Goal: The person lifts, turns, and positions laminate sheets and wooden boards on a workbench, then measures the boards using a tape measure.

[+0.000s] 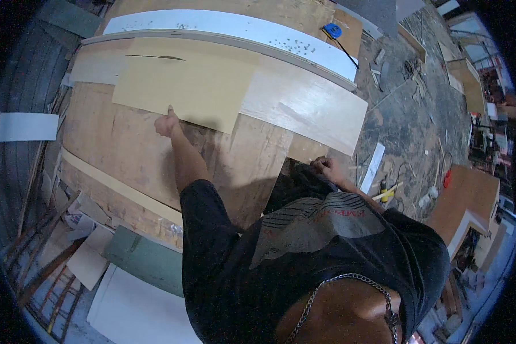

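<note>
yellow panel lies over the pale plywood board, just beyond the nearer left hand, long axis left-to-right; thumb meets its near edge, fingers curled, pinch unclear; the right hand bunches, grip unclear.

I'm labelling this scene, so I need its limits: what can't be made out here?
All in the head view:
Left hand: whether it pinches the yellow sheet; the hand itself hides its underside.
Right hand: whether it holds anything; too small and dim.
Pale wood: its middle; the yellow sheet covers it.
Clutter at the right rim: separate items; too small and blurred.
</note>
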The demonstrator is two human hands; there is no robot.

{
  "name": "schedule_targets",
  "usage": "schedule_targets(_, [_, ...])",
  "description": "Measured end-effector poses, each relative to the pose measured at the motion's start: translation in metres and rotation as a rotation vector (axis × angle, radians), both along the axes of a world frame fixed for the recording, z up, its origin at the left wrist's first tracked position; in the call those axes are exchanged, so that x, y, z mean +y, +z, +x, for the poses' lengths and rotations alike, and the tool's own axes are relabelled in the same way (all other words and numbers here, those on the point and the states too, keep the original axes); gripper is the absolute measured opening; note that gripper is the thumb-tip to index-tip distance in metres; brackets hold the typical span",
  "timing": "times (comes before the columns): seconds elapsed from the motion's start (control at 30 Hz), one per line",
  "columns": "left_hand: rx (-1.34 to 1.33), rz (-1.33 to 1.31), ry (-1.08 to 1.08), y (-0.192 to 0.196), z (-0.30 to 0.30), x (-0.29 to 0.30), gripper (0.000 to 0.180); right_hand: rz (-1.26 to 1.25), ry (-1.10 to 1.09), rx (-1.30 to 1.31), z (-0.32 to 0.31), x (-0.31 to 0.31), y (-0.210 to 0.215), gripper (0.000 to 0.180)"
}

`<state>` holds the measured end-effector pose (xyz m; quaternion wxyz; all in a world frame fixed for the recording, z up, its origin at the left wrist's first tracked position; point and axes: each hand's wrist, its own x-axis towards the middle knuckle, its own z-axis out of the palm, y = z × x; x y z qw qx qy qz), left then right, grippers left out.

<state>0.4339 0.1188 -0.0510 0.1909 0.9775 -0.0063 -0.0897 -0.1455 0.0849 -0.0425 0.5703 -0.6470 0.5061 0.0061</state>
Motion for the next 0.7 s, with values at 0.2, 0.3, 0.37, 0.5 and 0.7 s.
schedule_targets(0.2, [-0.096,-0.050,0.167,-0.018,0.055,0.034,0.069,0.025,0.222,-0.299,0.056,0.042,-0.005,0.040])
schedule_targets(0.3, [-0.052,-0.096,0.140,-0.025,0.058,0.023,0.069,0.214,0.218,-0.067,0.089,0.043,-0.042,0.044])
schedule_targets(0.37, [-0.028,-0.106,0.134,-0.016,0.068,0.037,0.069,0.226,0.158,-0.007,0.116,0.050,-0.062,0.045])
schedule_targets(0.5, [0.019,-0.099,0.078,-0.009,0.028,-0.002,0.071,0.052,-0.161,-0.102,0.098,0.065,-0.147,0.041])
schedule_targets(0.7, [-0.084,-0.088,0.144,0.005,0.066,0.006,0.067,-0.280,0.277,0.185,0.088,0.064,-0.203,0.035])
